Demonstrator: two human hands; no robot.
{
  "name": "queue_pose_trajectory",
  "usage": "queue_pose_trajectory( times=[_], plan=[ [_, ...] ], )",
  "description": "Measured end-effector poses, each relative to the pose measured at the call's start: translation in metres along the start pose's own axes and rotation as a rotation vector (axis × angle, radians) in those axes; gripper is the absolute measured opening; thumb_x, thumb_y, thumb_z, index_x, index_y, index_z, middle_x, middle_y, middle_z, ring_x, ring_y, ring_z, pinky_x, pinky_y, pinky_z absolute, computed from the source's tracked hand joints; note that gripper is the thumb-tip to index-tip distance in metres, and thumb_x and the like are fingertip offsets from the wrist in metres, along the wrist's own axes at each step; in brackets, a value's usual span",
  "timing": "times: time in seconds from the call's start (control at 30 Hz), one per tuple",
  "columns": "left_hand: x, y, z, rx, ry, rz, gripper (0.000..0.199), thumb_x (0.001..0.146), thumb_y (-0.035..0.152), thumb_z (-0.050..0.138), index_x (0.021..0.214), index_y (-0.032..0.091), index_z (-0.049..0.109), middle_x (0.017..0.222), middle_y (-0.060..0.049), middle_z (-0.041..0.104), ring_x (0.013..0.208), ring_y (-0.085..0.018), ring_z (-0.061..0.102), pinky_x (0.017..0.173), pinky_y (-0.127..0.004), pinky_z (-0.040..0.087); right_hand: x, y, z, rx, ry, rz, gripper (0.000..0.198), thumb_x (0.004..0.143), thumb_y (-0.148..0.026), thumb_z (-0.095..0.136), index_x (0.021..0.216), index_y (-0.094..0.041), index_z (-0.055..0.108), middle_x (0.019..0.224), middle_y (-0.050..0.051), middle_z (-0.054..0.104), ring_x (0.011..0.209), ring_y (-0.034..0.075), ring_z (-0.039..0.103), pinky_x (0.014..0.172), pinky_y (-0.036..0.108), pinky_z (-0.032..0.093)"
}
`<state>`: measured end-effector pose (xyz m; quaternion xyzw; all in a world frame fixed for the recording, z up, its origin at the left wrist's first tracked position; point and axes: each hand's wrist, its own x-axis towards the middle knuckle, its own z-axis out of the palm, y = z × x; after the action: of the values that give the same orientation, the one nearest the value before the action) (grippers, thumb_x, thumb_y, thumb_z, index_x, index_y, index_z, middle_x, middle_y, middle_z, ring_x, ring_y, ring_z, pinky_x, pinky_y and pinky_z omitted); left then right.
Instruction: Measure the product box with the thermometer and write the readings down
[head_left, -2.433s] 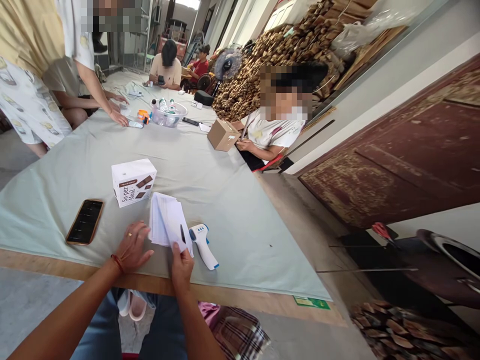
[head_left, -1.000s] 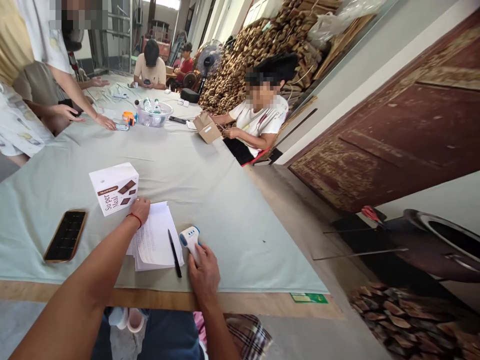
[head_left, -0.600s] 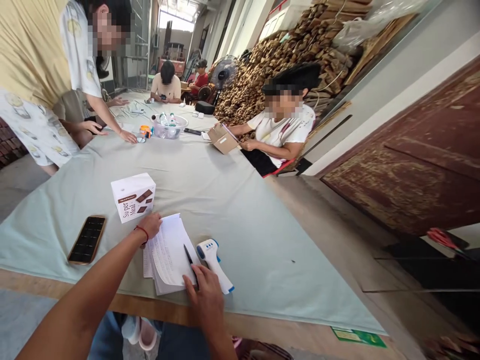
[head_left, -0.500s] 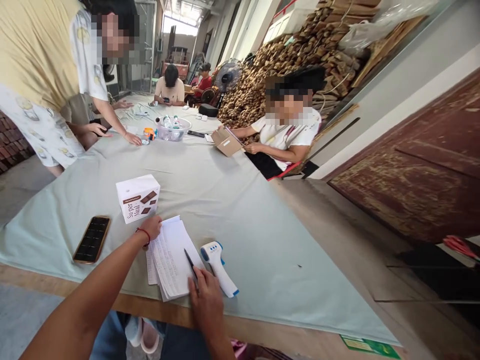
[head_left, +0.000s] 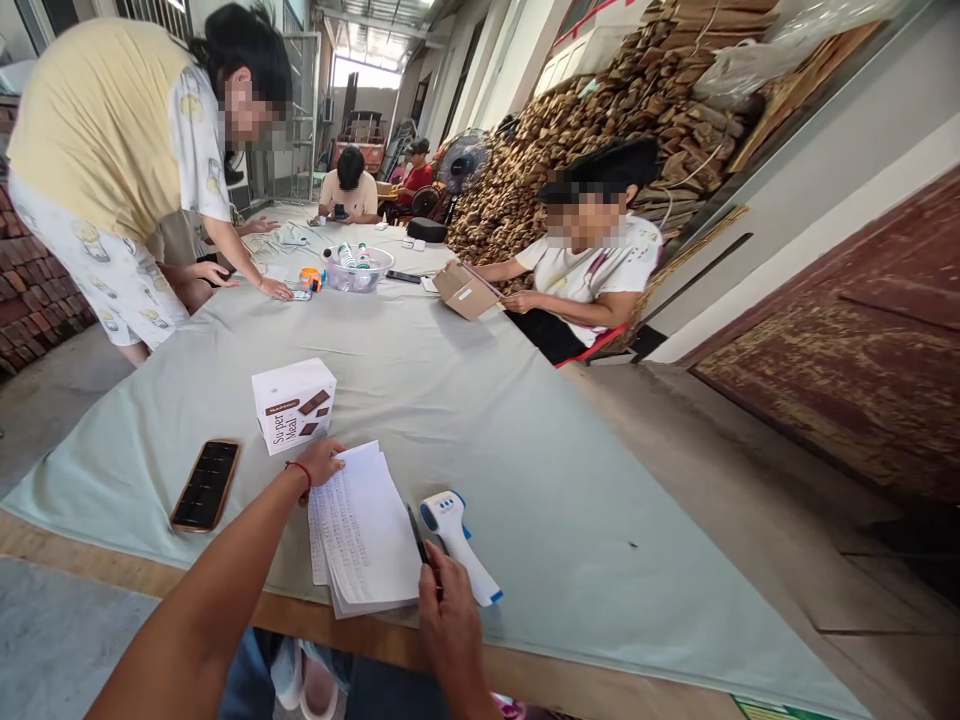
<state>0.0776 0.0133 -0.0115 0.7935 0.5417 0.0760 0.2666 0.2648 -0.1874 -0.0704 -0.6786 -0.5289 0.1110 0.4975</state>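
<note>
A stack of handwritten paper sheets [head_left: 367,540] lies on the cloth near the table's front edge. My left hand [head_left: 322,463], a red string round its wrist, is closed at the top left corner of the sheets. In my right hand [head_left: 452,605] is a dark pen [head_left: 417,535], held along the right edge of the paper. Just right of that hand lies a white and blue infrared thermometer [head_left: 461,545]. A white box with brown print [head_left: 295,405] stands beyond my left hand. Left of my forearm rests a phone [head_left: 206,485] with a dark screen.
A pale green cloth [head_left: 570,560] covers the table. Farther back are a clear plastic basin [head_left: 358,272] holding bottles and an orange item [head_left: 310,279]. One person [head_left: 592,260] holds a cardboard box [head_left: 466,290] at right; another [head_left: 112,130] leans over from the left.
The pen and my right hand have shifted from over the sheets to their right edge. My left hand stays at the paper's top corner. The whole view has shifted slightly.
</note>
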Motion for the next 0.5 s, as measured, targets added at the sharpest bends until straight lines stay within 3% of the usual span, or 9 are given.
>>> queue_pose_trajectory(
  times=[0.07,0.17,0.23,0.3,0.4,0.43,0.5],
  plan=[
    [0.004,0.011,0.006,0.038,0.028,0.029,0.032,0.084,0.018,0.053,0.115,0.02,0.06,0.109,-0.008,0.067,0.1,-0.024,0.062,0.087,-0.035,0.049,0.003,-0.008,-0.001,0.097,-0.007,0.022,0.042,0.09,-0.045,0.041,0.111,-0.017,0.065,0.105,0.013,0.065,0.097,0.025,0.06,0.085,0.041,0.048],
    [0.004,0.027,0.014,0.095,0.091,0.087,0.038,0.079,0.008,0.056,0.114,0.02,0.06,0.12,-0.011,0.061,0.116,-0.028,0.055,0.102,-0.043,0.038,0.004,-0.021,0.001,0.3,-0.139,0.11,0.041,0.089,-0.048,0.046,0.11,-0.02,0.068,0.085,0.007,0.066,0.072,0.018,0.059,0.068,0.033,0.049],
    [-0.002,0.031,0.018,0.122,0.155,0.09,0.046,0.078,0.009,0.058,0.122,0.017,0.055,0.136,-0.015,0.049,0.129,-0.031,0.043,0.11,-0.048,0.028,0.005,-0.029,0.003,0.444,-0.228,0.231,0.042,0.084,-0.052,0.052,0.103,-0.02,0.072,0.072,0.004,0.064,0.055,0.014,0.052,0.055,0.029,0.044],
    [-0.015,0.026,0.02,0.117,0.247,0.124,0.053,0.077,0.017,0.064,0.128,0.015,0.049,0.142,-0.018,0.041,0.133,-0.035,0.037,0.111,-0.052,0.025,0.004,-0.034,0.003,0.577,-0.249,0.373,0.042,0.078,-0.054,0.061,0.096,-0.019,0.074,0.07,0.004,0.064,0.05,0.012,0.047,0.049,0.027,0.04],
    [-0.039,0.002,0.024,-0.047,0.456,0.268,0.041,0.076,0.029,0.068,0.113,0.018,0.056,0.121,-0.013,0.056,0.117,-0.031,0.051,0.101,-0.049,0.039,0.003,-0.038,-0.003,0.728,-0.226,0.516,0.043,0.071,-0.052,0.069,0.098,-0.019,0.073,0.08,0.005,0.068,0.053,0.011,0.048,0.053,0.027,0.042],
    [-0.047,-0.009,0.025,-0.146,0.548,0.27,0.03,0.076,0.03,0.068,0.102,0.019,0.058,0.107,-0.009,0.061,0.106,-0.029,0.057,0.095,-0.047,0.043,0.002,-0.038,-0.007,0.748,-0.222,0.535,0.044,0.071,-0.051,0.069,0.102,-0.019,0.073,0.085,0.006,0.069,0.056,0.011,0.05,0.056,0.028,0.044],
    [-0.059,-0.029,0.023,-0.306,0.737,0.143,0.019,0.076,0.03,0.067,0.087,0.019,0.056,0.086,-0.005,0.058,0.09,-0.026,0.059,0.087,-0.046,0.048,0.0,-0.035,-0.014,0.715,-0.213,0.524,0.047,0.072,-0.049,0.069,0.109,-0.02,0.07,0.097,0.008,0.069,0.066,0.014,0.056,0.062,0.03,0.048]
  ],
)
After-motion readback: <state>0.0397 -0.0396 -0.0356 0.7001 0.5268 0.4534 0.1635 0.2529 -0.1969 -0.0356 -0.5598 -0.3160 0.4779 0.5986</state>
